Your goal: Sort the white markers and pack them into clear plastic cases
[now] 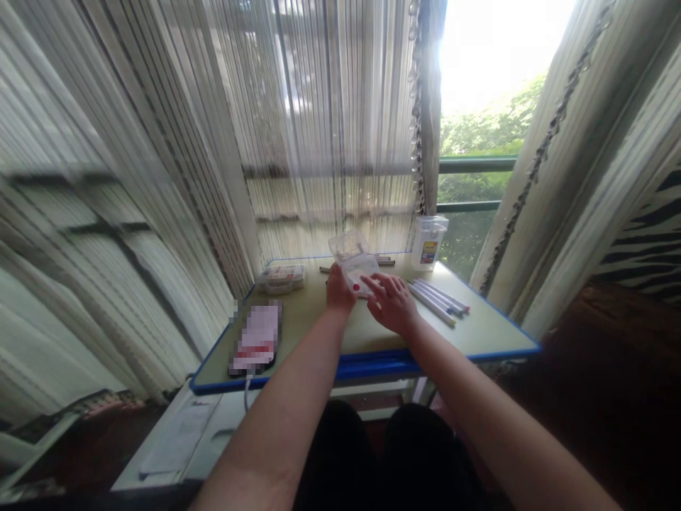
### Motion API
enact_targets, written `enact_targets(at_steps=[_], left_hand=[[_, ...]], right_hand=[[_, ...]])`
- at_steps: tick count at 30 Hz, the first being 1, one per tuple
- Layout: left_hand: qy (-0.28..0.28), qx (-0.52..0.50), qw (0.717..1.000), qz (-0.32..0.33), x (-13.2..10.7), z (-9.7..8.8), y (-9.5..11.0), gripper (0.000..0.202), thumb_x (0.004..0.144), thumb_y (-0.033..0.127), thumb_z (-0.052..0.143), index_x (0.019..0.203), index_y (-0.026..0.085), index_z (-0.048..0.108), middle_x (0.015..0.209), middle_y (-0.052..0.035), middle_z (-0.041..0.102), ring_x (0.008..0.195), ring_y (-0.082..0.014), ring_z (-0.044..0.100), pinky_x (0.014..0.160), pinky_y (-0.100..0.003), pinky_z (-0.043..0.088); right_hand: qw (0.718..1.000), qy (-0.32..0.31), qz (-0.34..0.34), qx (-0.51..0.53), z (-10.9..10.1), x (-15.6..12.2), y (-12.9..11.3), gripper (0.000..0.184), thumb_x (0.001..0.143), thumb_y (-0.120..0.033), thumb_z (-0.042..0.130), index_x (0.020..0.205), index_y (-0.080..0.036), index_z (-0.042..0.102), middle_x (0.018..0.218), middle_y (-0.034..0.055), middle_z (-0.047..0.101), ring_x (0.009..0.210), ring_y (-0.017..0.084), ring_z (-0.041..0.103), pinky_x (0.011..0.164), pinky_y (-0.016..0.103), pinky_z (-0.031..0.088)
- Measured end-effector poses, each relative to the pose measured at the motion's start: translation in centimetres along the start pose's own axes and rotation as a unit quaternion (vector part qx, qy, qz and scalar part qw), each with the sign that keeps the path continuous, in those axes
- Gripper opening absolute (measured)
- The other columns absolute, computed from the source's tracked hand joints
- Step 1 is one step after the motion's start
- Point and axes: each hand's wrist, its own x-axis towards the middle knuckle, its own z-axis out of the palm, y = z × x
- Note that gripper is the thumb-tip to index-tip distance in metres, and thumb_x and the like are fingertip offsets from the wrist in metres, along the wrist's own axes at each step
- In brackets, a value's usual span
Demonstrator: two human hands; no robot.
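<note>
A small clear plastic box (357, 268) with its lid (348, 244) flipped up stands in the middle of a beige table with a blue edge (372, 365). My left hand (339, 287) grips the box's left side, thumb on its front. My right hand (391, 301) rests beside it with fingers spread and reaching onto the box's front right. What is inside the box is too small to make out.
Several light-coloured pens (437, 298) lie right of my hands, more pens (384, 260) behind the box. A clear cup with a label (428, 243) stands back right, a flat clear case (281, 277) back left, a phone with cable (256, 339) front left. Curtains surround the table.
</note>
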Motion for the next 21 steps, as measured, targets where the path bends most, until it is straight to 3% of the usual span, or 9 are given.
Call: enact_targets(at_steps=[2, 4, 7, 11, 16, 21], left_hand=[[0.008, -0.001, 1.0, 0.009, -0.1, -0.1, 0.1, 0.055, 0.066, 0.008, 0.064, 0.118, 0.015, 0.047, 0.119, -0.0144, 0.056, 0.116, -0.0242, 0.053, 0.101, -0.037, 0.043], [0.01, -0.007, 1.0, 0.001, -0.1, -0.1, 0.4, 0.056, 0.065, 0.007, 0.064, 0.117, 0.017, 0.048, 0.119, -0.0135, 0.057, 0.116, -0.0243, 0.054, 0.1, -0.036, 0.045], [0.002, -0.006, 1.0, -0.018, -0.2, -0.4, 0.7, 0.056, 0.063, 0.005, 0.064, 0.115, 0.019, 0.051, 0.117, -0.0106, 0.059, 0.112, -0.0232, 0.057, 0.098, -0.035, 0.047], [-0.007, 0.016, 0.999, -0.042, -0.2, -0.6, 0.8, 0.046, 0.066, 0.006, 0.061, 0.11, 0.02, 0.056, 0.11, -0.0084, 0.063, 0.106, -0.0221, 0.06, 0.093, -0.034, 0.05], [-0.035, 0.051, 0.997, -0.054, -0.2, -0.8, 0.7, 0.041, 0.068, 0.008, 0.061, 0.109, 0.016, 0.058, 0.101, -0.0108, 0.067, 0.098, -0.0236, 0.064, 0.087, -0.034, 0.052], [-0.05, 0.056, 0.996, -0.05, -0.2, -0.8, 0.8, 0.047, 0.068, 0.01, 0.064, 0.113, 0.019, 0.056, 0.105, -0.0096, 0.067, 0.1, -0.0222, 0.064, 0.089, -0.032, 0.051]], right_hand=[[0.997, 0.023, 0.078, -0.008, -0.1, -0.1, 0.4, 0.036, 0.089, -0.023, 0.043, 0.12, -0.015, 0.058, 0.114, 0.012, 0.059, 0.103, 0.023, 0.048, 0.092, 0.034, 0.036], [0.986, 0.004, 0.165, -0.029, -0.1, -0.1, 0.8, 0.032, 0.09, -0.023, 0.04, 0.112, -0.014, 0.061, 0.11, 0.0117, 0.06, 0.102, 0.024, 0.048, 0.092, 0.036, 0.035], [0.954, -0.075, 0.28, -0.078, 0.4, -0.1, 1.4, 0.03, 0.089, -0.018, 0.039, 0.107, -0.016, 0.063, 0.11, 0.0115, 0.061, 0.103, 0.028, 0.047, 0.091, 0.041, 0.032], [0.888, -0.192, 0.396, -0.131, 1.1, -0.1, 2.1, 0.034, 0.087, -0.011, 0.033, 0.102, -0.012, 0.064, 0.112, 0.0164, 0.058, 0.106, 0.031, 0.046, 0.089, 0.046, 0.031], [0.839, -0.267, 0.456, -0.134, 1.4, -0.2, 2.7, 0.037, 0.09, -0.011, 0.03, 0.107, -0.011, 0.062, 0.115, 0.0186, 0.058, 0.107, 0.032, 0.049, 0.085, 0.045, 0.033], [0.849, -0.266, 0.44, -0.126, 1.4, -0.1, 2.6, 0.037, 0.091, -0.012, 0.029, 0.108, -0.013, 0.062, 0.115, 0.0173, 0.059, 0.104, 0.03, 0.053, 0.082, 0.041, 0.035]])
